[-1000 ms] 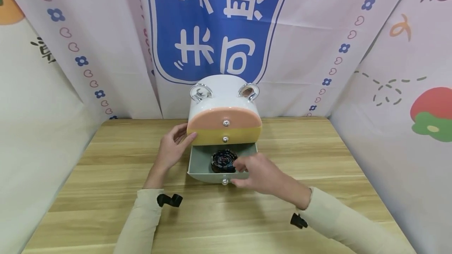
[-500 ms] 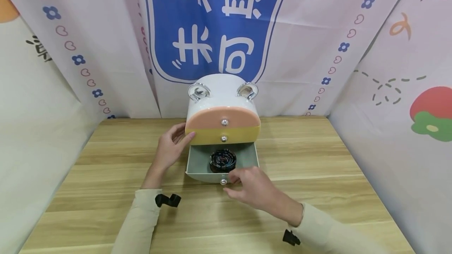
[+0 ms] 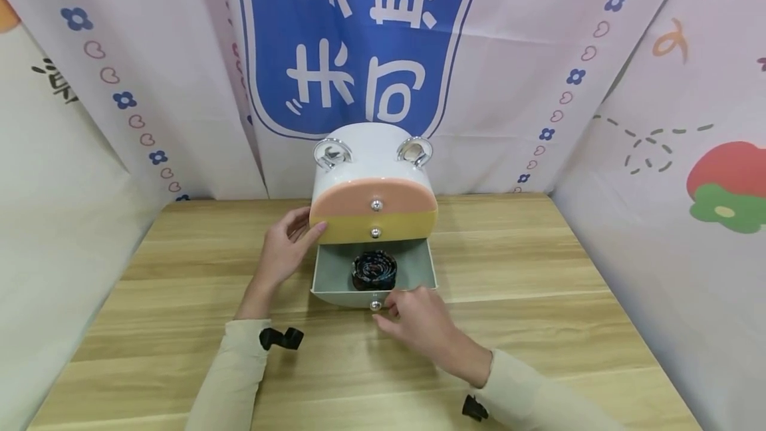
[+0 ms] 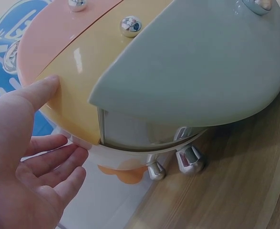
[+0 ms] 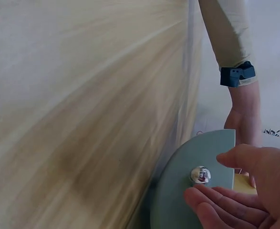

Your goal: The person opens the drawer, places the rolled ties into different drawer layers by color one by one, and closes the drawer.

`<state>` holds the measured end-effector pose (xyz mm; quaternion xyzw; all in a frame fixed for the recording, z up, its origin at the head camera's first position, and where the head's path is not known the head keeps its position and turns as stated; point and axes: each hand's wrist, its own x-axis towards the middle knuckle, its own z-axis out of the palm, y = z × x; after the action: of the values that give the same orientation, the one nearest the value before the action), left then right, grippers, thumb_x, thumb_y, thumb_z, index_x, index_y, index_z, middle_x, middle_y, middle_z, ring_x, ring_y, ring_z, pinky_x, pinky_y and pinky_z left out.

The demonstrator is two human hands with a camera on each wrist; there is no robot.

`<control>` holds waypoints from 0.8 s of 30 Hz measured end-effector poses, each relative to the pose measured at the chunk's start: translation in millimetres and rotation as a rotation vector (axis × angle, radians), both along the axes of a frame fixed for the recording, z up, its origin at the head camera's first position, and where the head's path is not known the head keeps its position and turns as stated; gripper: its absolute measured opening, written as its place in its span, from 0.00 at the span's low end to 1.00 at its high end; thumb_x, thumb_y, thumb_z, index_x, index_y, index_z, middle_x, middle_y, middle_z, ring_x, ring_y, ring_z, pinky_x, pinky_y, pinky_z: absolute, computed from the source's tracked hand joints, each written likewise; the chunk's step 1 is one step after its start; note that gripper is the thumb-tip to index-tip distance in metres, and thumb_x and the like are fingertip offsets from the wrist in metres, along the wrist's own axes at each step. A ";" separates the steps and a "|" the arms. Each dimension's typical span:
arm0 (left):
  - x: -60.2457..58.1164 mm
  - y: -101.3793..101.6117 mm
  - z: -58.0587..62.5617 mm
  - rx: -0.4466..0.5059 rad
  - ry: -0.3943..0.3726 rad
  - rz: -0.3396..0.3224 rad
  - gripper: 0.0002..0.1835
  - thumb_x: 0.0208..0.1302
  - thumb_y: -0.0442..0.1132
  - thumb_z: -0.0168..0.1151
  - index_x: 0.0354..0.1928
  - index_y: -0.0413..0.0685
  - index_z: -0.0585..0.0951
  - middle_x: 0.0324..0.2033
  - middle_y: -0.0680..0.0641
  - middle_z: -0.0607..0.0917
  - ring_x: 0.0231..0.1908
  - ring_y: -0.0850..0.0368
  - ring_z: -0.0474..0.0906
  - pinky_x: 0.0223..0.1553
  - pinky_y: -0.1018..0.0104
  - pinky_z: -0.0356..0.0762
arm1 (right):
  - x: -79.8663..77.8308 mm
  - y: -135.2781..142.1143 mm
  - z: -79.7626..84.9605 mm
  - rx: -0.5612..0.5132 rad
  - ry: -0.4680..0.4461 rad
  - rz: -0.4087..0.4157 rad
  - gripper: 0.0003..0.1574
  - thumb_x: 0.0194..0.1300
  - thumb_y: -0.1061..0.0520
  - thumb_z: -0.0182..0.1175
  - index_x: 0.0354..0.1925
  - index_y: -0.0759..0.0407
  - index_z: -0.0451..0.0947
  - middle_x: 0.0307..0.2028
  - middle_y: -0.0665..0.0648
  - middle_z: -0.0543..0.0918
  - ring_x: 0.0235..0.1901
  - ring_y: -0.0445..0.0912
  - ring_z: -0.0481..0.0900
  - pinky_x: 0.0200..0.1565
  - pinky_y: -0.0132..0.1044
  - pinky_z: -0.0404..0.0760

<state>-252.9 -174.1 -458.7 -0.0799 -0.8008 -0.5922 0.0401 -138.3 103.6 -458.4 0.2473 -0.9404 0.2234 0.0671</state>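
In the head view, a small drawer cabinet (image 3: 374,151) has a white body and stacked pink, yellow and green drawers. The green drawer (image 3: 411,265) is pulled out. Inside it lies a coiled dark patterned band (image 3: 374,270), which looks like a rolled necktie. My left hand (image 3: 281,250) steadies the cabinet's left side, its thumb on the yellow drawer front (image 4: 80,88) and its fingers loosely against the side. Close to the green drawer's round silver knob (image 5: 200,175), my right hand (image 3: 419,324) has thumb and fingers apart, with no clear hold on it.
The wooden table (image 3: 526,285) spreads around the cabinet. A hanging white and blue cloth (image 3: 359,38) stands close behind it, and printed side panels (image 3: 670,171) rise on both sides. Short silver feet (image 4: 190,160) hold the cabinet up.
My right hand has moved left and down from beside the coiled band inside the drawer to the knob at its front. My left hand stays against the cabinet.
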 end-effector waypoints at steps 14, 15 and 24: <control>0.3 0.2 0.4 -0.006 -0.009 0.005 0.42 0.70 0.62 0.68 0.75 0.43 0.71 0.73 0.39 0.75 0.76 0.43 0.69 0.81 0.52 0.68 | -2.1 -9.9 -14.9 0.041 0.038 -0.049 0.12 0.64 0.50 0.76 0.29 0.56 0.90 0.22 0.48 0.89 0.15 0.29 0.70 0.22 0.18 0.74; 0.4 0.1 0.5 -0.005 -0.008 0.004 0.42 0.70 0.62 0.68 0.75 0.43 0.71 0.73 0.39 0.75 0.76 0.43 0.69 0.81 0.52 0.68 | -2.3 -10.4 -15.4 0.040 0.047 -0.050 0.12 0.64 0.51 0.76 0.29 0.56 0.90 0.23 0.49 0.90 0.15 0.30 0.73 0.22 0.19 0.76; 1.7 -0.5 1.0 0.001 -0.001 0.000 0.41 0.70 0.61 0.68 0.75 0.43 0.71 0.73 0.39 0.75 0.76 0.43 0.70 0.80 0.52 0.68 | -2.0 -13.8 -16.8 0.037 0.067 -0.061 0.11 0.65 0.52 0.75 0.30 0.56 0.90 0.26 0.51 0.92 0.22 0.37 0.87 0.27 0.22 0.85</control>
<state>-251.2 -174.6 -457.7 -0.0795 -0.8007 -0.5925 0.0399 -140.3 89.8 -475.2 0.2272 -0.9487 0.1952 0.1008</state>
